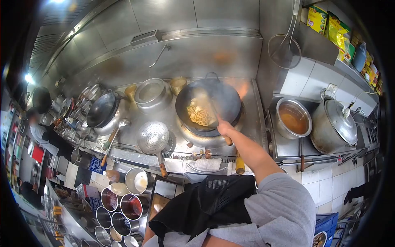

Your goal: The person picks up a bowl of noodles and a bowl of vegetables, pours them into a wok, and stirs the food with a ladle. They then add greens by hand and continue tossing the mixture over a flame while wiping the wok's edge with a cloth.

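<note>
My right hand [224, 128] is closed around the wooden handle [228, 140] of a long wok utensil. Its shaft slants down into a black wok [230, 99] on the lit burner, and the working end is lost in steam and food. Strips of yellow-brown food [200, 115] lie in the left part of the wok. Flames [243, 89] rise behind the wok's right rim. The dark apron [193, 206] and grey sleeve fill the lower middle, and my left hand is not visible.
Left of the wok, a perforated strainer [153, 137] lies on the range beside a lidded pot [150, 91]. Several seasoning containers [136, 180] stand at lower left. On the right are a bowl of brown liquid [293, 118] and a stockpot [335, 123]. A person [39, 131] stands far left.
</note>
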`<state>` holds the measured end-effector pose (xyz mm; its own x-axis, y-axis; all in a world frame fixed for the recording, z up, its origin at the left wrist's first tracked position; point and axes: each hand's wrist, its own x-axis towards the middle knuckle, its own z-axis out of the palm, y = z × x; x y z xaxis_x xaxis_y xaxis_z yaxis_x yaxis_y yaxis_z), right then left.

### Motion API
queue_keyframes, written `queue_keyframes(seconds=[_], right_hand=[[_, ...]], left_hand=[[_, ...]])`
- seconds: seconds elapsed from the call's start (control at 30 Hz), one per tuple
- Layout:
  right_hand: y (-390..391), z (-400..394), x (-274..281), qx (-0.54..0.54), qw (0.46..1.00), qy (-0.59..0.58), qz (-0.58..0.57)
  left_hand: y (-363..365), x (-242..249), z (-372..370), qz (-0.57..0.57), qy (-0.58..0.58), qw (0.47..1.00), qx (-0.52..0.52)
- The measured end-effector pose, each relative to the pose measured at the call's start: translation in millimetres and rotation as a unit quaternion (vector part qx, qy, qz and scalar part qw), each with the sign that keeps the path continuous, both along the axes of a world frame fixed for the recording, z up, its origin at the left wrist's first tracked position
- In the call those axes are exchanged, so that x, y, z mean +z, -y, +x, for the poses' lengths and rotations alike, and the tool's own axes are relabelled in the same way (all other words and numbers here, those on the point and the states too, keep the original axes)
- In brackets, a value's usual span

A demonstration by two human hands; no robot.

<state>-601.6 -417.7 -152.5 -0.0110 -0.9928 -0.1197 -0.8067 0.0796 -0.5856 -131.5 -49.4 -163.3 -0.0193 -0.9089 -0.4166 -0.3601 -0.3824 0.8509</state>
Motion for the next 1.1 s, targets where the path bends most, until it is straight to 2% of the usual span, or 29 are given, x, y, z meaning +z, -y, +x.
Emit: queue_keyframes(seconds=[0.03,0.1,0.17,0.2,0.23,0.27,0.3,0.33,0.4,0.43,0.47,0.5,0.53,0.6,0.67,0.73,0.8,0.9,0.97,1.0,1.07,1.1], right_hand=[[-13.4,-2.0,9.0,-0.004,1.0,0.002,-0.001],[-59.2,-14.0,49.9,0.11,0.987,-0.076,0.086],[-90.8,-58.4,70.3,0.139,0.971,-0.173,0.093],[-112.7,-69.5,110.6,0.117,0.964,-0.208,0.117],[-125.4,-81.3,142.8,0.095,0.955,-0.245,0.139],[-119.2,-103.3,129.1,0.096,0.946,-0.287,0.113],[-119.5,-120.8,113.3,0.111,0.949,-0.293,0.043],[-125.3,-118.9,110.7,0.111,0.948,-0.293,0.047],[-144.0,-115.1,108.5,0.02,0.96,-0.27,0.071],[-145.5,-118.6,99.0,0.018,0.959,-0.271,0.077],[-142.7,-123.5,86.7,-0.032,0.96,-0.261,0.093],[-142.3,-127.1,78.2,-0.082,0.959,-0.25,0.107],[-144.1,-120.7,77.2,-0.084,0.958,-0.25,0.11],[-143.6,-99.5,84.2,-0.073,0.963,-0.238,0.101],[-160.6,-104.0,77.7,-0.064,0.965,-0.242,0.077],[-177.4,-111.3,83.4,-0.055,0.952,-0.285,0.096],[-176.5,-111.0,82.6,-0.066,0.956,-0.27,0.1],[-182.0,-77.8,128.7,-0.033,0.953,-0.263,0.146],[-211.8,-58.8,156.8,-0.003,0.972,-0.167,0.163],[-221.2,-61.2,153.4,-0.002,0.971,-0.175,0.164],[-242.3,-69.1,144.6,0.093,0.993,-0.016,0.065],[-240.0,-65.6,143.9,0.106,0.989,0.008,0.101]], left_hand=[[6.0,6.2,-1.0,-0.011,-0.01,1.0,0.007],[21.0,18.7,-3.8,-0.031,-0.025,0.999,0.018],[42.2,27.8,-5.7,-0.049,-0.054,0.997,0.028],[55.1,-5.0,10.7,-0.024,-0.133,0.989,0.065],[63.0,10.6,3.1,-0.058,-0.159,0.985,0.04],[80.0,37.5,-9.0,-0.094,-0.185,0.978,0.016],[94.3,49.7,-13.0,-0.095,-0.155,0.983,0.029],[106.7,58.9,-15.9,-0.092,-0.125,0.987,0.042],[149.2,58.5,-20.5,-0.113,-0.146,0.983,-0.023],[170.6,54.9,-28.5,-0.112,-0.143,0.983,-0.029],[190.9,51.6,-37.8,-0.111,-0.14,0.983,-0.034],[209.1,50.7,-49.0,-0.092,-0.111,0.988,-0.048],[224.7,50.0,-62.5,-0.073,-0.081,0.992,-0.063],[247.1,47.5,-101.4,-0.09,-0.167,0.979,-0.069],[273.6,21.0,-130.3,-0.058,-0.205,0.975,-0.06],[282.7,20.0,-163.2,0.031,-0.29,0.956,-0.021],[306.8,-15.0,-186.4,0.111,-0.284,0.951,0.052],[302.4,23.1,-214.1,0.145,-0.328,0.933,0.031],[319.9,23.7,-220.6,0.16,-0.333,0.928,0.044],[329.8,21.9,-225.8,0.174,-0.337,0.923,0.059],[359.4,11.5,-235.1,0.177,-0.355,0.917,0.039],[376.7,10.0,-244.4,0.185,-0.346,0.919,0.047]])
